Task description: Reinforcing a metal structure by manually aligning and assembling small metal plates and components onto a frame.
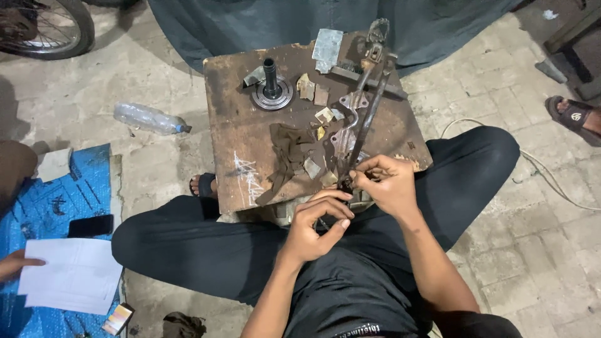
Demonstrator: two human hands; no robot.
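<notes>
A rusty wooden block table (pixel 238 138) stands between my knees. Across its right side lies a long metal pedal lever assembly (pixel 365 103), running from a toothed pedal at the far edge down to the near edge. My right hand (pixel 387 183) pinches the lever's near end at the table's front edge. My left hand (pixel 315 226) is just below it, fingers curled, its fingertips close to the same end; what it holds is hidden. A dark rag (pixel 287 153) lies mid-table.
A round bearing hub with a black shaft (pixel 272 89) stands at the table's back left, with scraps of paper and metal around it. A plastic bottle (pixel 149 118) lies on the floor left. Another person's hand holds white paper (pixel 75 274) over a blue mat. A sandalled foot (pixel 573 116) is at right.
</notes>
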